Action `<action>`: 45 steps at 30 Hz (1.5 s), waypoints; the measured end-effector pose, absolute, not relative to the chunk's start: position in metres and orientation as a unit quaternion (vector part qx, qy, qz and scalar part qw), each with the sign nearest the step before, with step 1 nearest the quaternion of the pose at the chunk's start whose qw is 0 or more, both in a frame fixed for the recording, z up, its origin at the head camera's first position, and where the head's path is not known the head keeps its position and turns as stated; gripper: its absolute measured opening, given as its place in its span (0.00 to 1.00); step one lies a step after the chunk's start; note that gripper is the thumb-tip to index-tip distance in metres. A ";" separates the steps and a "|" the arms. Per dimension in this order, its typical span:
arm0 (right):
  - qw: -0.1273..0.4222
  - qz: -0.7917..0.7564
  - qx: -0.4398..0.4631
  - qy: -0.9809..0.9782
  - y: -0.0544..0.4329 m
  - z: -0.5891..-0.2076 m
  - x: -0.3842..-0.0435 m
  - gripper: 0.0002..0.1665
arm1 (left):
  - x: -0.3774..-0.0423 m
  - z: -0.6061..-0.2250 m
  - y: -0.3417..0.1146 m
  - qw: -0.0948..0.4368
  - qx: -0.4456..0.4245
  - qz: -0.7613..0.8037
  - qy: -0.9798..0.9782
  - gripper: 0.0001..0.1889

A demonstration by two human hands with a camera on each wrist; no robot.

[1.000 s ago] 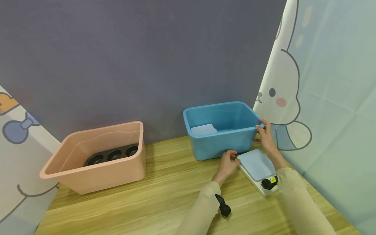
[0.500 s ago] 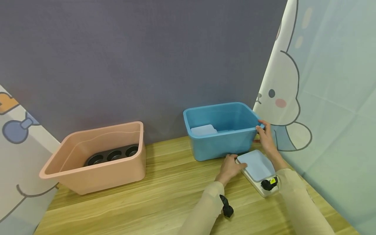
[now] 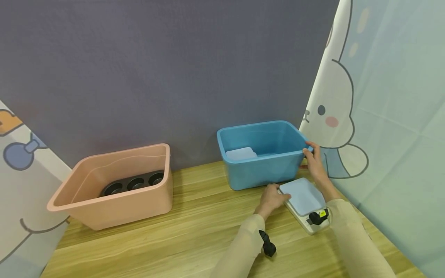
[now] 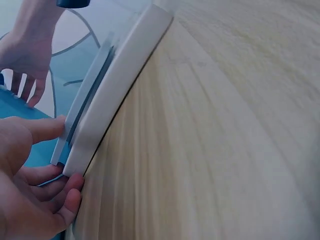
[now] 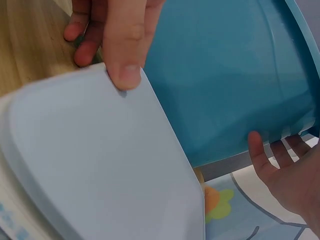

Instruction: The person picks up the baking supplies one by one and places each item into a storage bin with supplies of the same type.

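Note:
A flat kitchen scale (image 3: 302, 199), with a pale blue platform and a white base, lies at the right of the table, just in front of the blue bin (image 3: 264, 170). My left hand (image 3: 271, 199) pinches the scale's far left corner. Its thumb (image 5: 125, 72) presses on the platform's top, while the other fingers (image 4: 55, 187) sit at the base's edge and underside. With my right hand (image 3: 315, 164) I hold the bin's rim at its front right corner. Inside the bin lies a pale blue flat object (image 3: 241, 153), partly hidden by the front wall.
At the left stands a pink bin (image 3: 132, 208) with a dark muffin tin (image 3: 123, 184) inside. A grey partition (image 3: 174, 85) rises behind the table (image 3: 194, 224). The right-hand wall (image 3: 393, 154) bears a rabbit print and runs close beside the right arm.
My left hand has moved right from the front of the blue bin onto the scale's corner and taken hold of it. The right hand stays on the bin's rim.

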State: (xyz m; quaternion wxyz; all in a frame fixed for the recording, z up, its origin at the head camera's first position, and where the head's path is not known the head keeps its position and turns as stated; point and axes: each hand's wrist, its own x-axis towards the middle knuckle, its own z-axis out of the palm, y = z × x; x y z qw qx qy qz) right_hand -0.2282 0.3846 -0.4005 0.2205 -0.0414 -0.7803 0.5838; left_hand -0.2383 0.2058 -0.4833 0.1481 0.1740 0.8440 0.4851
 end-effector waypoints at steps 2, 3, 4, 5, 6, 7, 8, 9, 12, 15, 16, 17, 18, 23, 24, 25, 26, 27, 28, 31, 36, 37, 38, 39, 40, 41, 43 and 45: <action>0.221 0.584 -0.044 -0.780 0.384 -0.399 -0.228 0.34 | -0.240 -0.483 0.202 0.153 0.176 0.503 0.833 0.30; 0.222 0.584 -0.044 -0.780 0.382 -0.398 -0.227 0.34 | -0.240 -0.483 0.200 0.154 0.178 0.508 0.828 0.30; 0.224 0.584 -0.044 -0.779 0.381 -0.396 -0.226 0.34 | -0.241 -0.483 0.199 0.153 0.180 0.515 0.824 0.29; 0.224 0.582 -0.043 -0.780 0.379 -0.394 -0.225 0.34 | -0.242 -0.483 0.197 0.155 0.179 0.521 0.820 0.29; 0.225 0.583 -0.043 -0.779 0.378 -0.393 -0.224 0.34 | -0.242 -0.483 0.195 0.154 0.180 0.526 0.817 0.28; 0.225 0.583 -0.045 -0.780 0.377 -0.392 -0.223 0.34 | -0.243 -0.482 0.194 0.155 0.179 0.530 0.814 0.28; 0.226 0.581 -0.044 -0.781 0.376 -0.392 -0.223 0.34 | -0.243 -0.482 0.193 0.159 0.177 0.535 0.811 0.27; 0.228 0.581 -0.043 -0.780 0.376 -0.392 -0.222 0.34 | -0.243 -0.482 0.192 0.160 0.176 0.537 0.809 0.27; 0.230 0.583 -0.040 -0.778 0.377 -0.394 -0.223 0.33 | -0.243 -0.483 0.189 0.165 0.169 0.546 0.803 0.27; 0.230 0.588 -0.040 -0.775 0.379 -0.396 -0.224 0.32 | -0.243 -0.483 0.186 0.169 0.165 0.555 0.798 0.27; 0.229 0.590 -0.041 -0.773 0.381 -0.397 -0.225 0.32 | -0.243 -0.483 0.184 0.170 0.166 0.559 0.794 0.26; 0.228 0.592 -0.042 -0.772 0.382 -0.398 -0.226 0.31 | -0.243 -0.483 0.183 0.173 0.166 0.565 0.789 0.26; 0.228 0.594 -0.042 -0.770 0.382 -0.398 -0.226 0.31 | -0.243 -0.483 0.182 0.177 0.165 0.573 0.783 0.26; 0.226 0.589 -0.040 -0.775 0.379 -0.394 -0.223 0.33 | -0.247 -0.486 0.175 0.188 0.152 0.628 0.740 0.27; 0.227 0.587 -0.040 -0.776 0.378 -0.393 -0.223 0.33 | -0.248 -0.486 0.173 0.188 0.151 0.636 0.733 0.27; 0.227 0.583 -0.039 -0.779 0.378 -0.393 -0.222 0.33 | -0.250 -0.487 0.172 0.190 0.148 0.644 0.726 0.27; 0.229 0.579 -0.038 -0.781 0.377 -0.392 -0.222 0.34 | -0.251 -0.487 0.170 0.191 0.146 0.651 0.720 0.27; 0.229 0.576 -0.038 -0.784 0.376 -0.392 -0.221 0.34 | -0.252 -0.487 0.168 0.193 0.144 0.657 0.714 0.27; 0.230 0.574 -0.037 -0.785 0.376 -0.392 -0.221 0.34 | -0.253 -0.486 0.167 0.197 0.145 0.663 0.708 0.27; 0.230 0.572 -0.035 -0.787 0.376 -0.392 -0.221 0.34 | -0.254 -0.485 0.162 0.210 0.138 0.682 0.687 0.27; 0.227 0.570 -0.038 -0.789 0.376 -0.392 -0.221 0.34 | -0.254 -0.483 0.154 0.206 0.147 0.681 0.687 0.26; 0.227 0.571 -0.039 -0.788 0.376 -0.392 -0.221 0.34 | -0.254 -0.482 0.153 0.204 0.150 0.679 0.689 0.25; 0.226 0.572 -0.040 -0.788 0.376 -0.392 -0.221 0.34 | -0.254 -0.481 0.152 0.203 0.154 0.678 0.690 0.25; 0.225 0.571 -0.041 -0.788 0.376 -0.391 -0.221 0.34 | -0.254 -0.480 0.150 0.202 0.158 0.677 0.690 0.25; 0.225 0.572 -0.041 -0.788 0.376 -0.391 -0.221 0.34 | -0.254 -0.479 0.149 0.201 0.163 0.675 0.691 0.24; 0.224 0.573 -0.041 -0.787 0.376 -0.391 -0.221 0.34 | -0.253 -0.478 0.147 0.202 0.166 0.675 0.690 0.24; 0.223 0.573 -0.040 -0.787 0.376 -0.391 -0.220 0.34 | -0.254 -0.476 0.145 0.202 0.174 0.675 0.688 0.24; 0.223 0.574 -0.038 -0.787 0.376 -0.391 -0.220 0.34 | -0.254 -0.473 0.142 0.202 0.180 0.676 0.686 0.24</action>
